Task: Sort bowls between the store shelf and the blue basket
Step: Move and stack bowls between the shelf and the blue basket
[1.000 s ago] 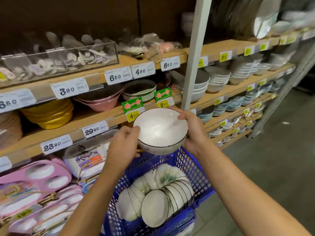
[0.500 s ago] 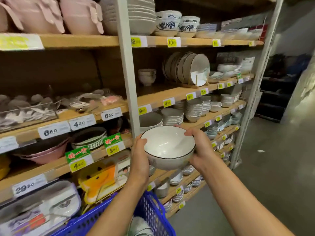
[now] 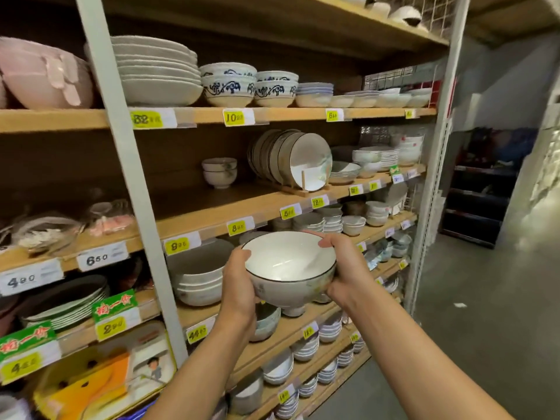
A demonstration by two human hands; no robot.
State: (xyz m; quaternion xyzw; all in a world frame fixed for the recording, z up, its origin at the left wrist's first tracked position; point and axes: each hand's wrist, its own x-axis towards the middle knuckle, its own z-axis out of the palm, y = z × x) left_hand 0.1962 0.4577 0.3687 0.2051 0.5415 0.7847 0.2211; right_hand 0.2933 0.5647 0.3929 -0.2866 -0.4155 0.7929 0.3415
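Grips a white bowl (image 3: pixel 288 262) with a thin dark rim line in both hands, just right of the grey shelf post (image 3: pixel 130 207). Left hand (image 3: pixel 239 286) wraps the bowl's left wall with the thumb at the rim. Right hand (image 3: pixel 345 268) clasps the right wall with the thumb hooked over the rim. Keeps the same two-handed hold as half a second ago, with the mouth tipped slightly toward the camera. Looks higher up the shelving than before, so another tier of crockery shows at the top. Leaves only a sliver of the blue basket (image 3: pixel 138 415) at the bottom edge, near the foot of the post, where far more of it showed a second ago.

Just right of the post, beside the left hand, sits a stack of large white bowls (image 3: pixel 197 277) on its board. Higher and further right of the post stands a wooden rack (image 3: pixel 298 189) with dark-rimmed dishes (image 3: pixel 309 162) on edge, and two small nested bowls (image 3: pixel 219 172) sit between rack and post. Higher still, just right of the post, sit stacked grey plates (image 3: pixel 157 71), then blue-patterned bowls (image 3: pixel 228 84). Left of the post sits a pink bowl (image 3: pixel 45 77).
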